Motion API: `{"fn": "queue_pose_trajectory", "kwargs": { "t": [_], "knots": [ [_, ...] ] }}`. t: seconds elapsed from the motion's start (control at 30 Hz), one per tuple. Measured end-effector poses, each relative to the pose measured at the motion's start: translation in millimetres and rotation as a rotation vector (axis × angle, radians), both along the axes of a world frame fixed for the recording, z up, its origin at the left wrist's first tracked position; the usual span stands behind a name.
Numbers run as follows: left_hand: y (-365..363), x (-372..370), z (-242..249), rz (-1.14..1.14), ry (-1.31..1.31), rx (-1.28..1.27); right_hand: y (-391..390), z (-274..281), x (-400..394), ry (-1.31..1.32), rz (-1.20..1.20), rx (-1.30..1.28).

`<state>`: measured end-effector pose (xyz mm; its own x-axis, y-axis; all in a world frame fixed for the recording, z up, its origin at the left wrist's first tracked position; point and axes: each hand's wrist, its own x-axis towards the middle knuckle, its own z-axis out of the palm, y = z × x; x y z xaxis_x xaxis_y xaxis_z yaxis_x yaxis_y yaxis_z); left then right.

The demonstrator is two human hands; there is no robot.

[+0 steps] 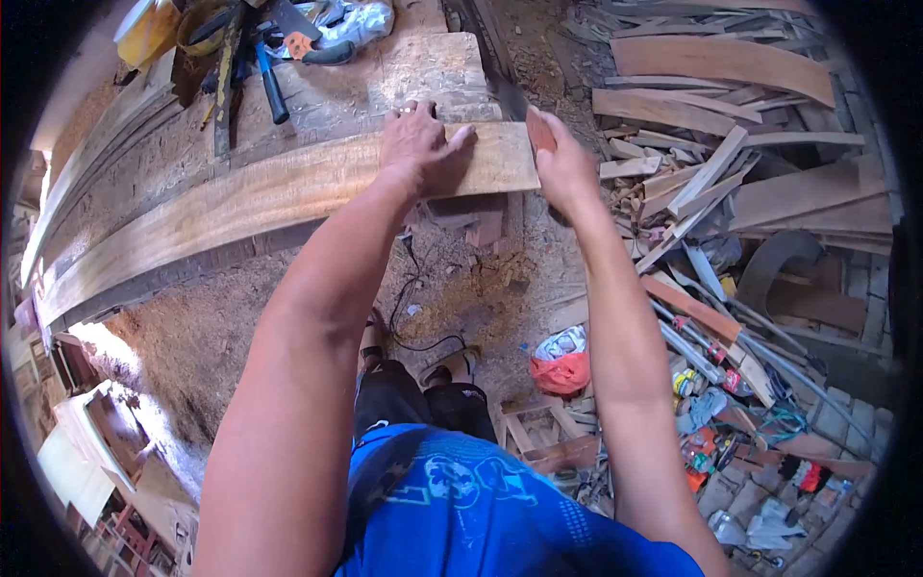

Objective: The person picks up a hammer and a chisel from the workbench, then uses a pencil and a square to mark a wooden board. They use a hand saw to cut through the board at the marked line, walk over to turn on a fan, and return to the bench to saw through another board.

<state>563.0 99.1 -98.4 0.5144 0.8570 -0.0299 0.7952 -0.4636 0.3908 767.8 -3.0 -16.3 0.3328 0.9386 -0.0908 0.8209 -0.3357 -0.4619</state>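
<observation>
A long, slightly curved pale wooden board point(250, 192) lies along the workbench point(385, 72), its right end reaching past the bench's front edge. My left hand point(418, 144) rests flat on the board near that end, fingers spread and thumb out to the right. At the board's cut end, my right hand point(567, 165) is closed around the reddish-brown wooden handle of what looks like a handsaw point(541, 133). A grey blade point(511, 102) extends from it, away from me and to the left. The fingers on the far side of the handle are hidden.
A blue-handled hammer point(271, 87) and an orange-and-black handled saw point(306, 46) lie at the back of the bench. Wood offcuts point(702, 183) are piled on the right. A black cord point(409, 288) runs over the sawdust-covered floor near my feet; a red bag point(560, 370) sits beside them.
</observation>
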Motion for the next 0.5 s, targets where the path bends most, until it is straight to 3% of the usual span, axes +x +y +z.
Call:
{"fn": "queue_pose_trajectory", "kwargs": {
  "t": [0.07, 0.1, 0.17, 0.3, 0.33, 0.4, 0.5],
  "knots": [
    [-1, 2, -7, 0.018, 0.024, 0.242, -35, 9, -9, 0.019, -0.032, 0.017],
    [-1, 3, -2, 0.030, 0.031, 0.132, -56, 16, -16, 0.035, -0.050, 0.037],
    [-12, 2, 8, 0.034, 0.025, 0.146, -145, 54, -42, 0.131, -0.041, 0.111],
    [-7, 5, 1, 0.032, 0.000, 0.181, -313, 121, -76, 0.183, -0.159, -0.040],
    [-8, 4, 5, 0.033, 0.018, 0.210, -323, 136, -82, 0.216, -0.203, -0.050],
    [-3, 3, 7, 0.018, 0.046, 0.146, -302, 112, -71, 0.241, -0.164, -0.026],
    [1, 3, 12, 0.017, 0.019, 0.044, -175, 27, -44, 0.235, -0.049, 0.216]
  ]
}}
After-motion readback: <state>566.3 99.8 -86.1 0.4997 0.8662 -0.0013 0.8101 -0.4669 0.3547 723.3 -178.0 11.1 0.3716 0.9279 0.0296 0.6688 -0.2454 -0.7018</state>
